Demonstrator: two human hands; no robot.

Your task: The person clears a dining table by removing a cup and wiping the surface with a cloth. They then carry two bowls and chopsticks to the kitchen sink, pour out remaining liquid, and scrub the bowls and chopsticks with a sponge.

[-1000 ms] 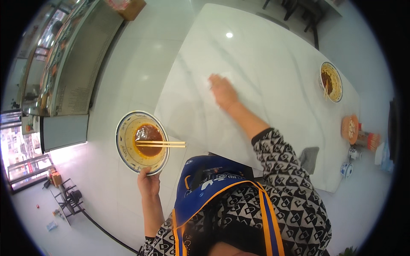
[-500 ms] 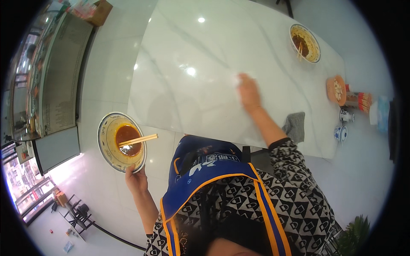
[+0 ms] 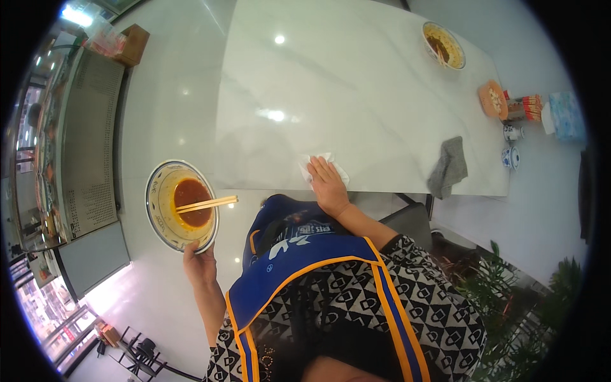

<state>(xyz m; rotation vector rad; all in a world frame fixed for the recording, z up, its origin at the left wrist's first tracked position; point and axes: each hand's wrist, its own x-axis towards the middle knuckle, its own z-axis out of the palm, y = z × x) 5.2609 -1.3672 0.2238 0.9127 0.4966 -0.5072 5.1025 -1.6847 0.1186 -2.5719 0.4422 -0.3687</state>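
Observation:
My left hand [image 3: 201, 265] grips the near rim of a patterned bowl [image 3: 159, 213], holding it in the air beyond the table's left end. Reddish-brown broth [image 3: 189, 190] lies in the bowl, and a pair of wooden chopsticks [image 3: 219, 202] rests in it, sticking out over the right rim. Close to the front edge of the white marbled table [image 3: 356, 70], my right hand [image 3: 329, 191] presses a crumpled white tissue [image 3: 306, 168] against the top, its fingers stretched forward over it. The tissue's middle is hidden under the hand.
At the far right of the table stands another bowl [image 3: 456, 52] with leftovers and chopsticks. Below it come an orange basket [image 3: 486, 102], small blue-and-white pots [image 3: 510, 157] and a tissue pack [image 3: 568, 114]. A grey cloth [image 3: 450, 164] lies near the right front; a dark chair [image 3: 407, 224] stands underneath.
My right hand has swept left and toward me, from mid-table to the front edge, and the tissue under it now shows clearly. My left hand still holds the bowl in about the same place.

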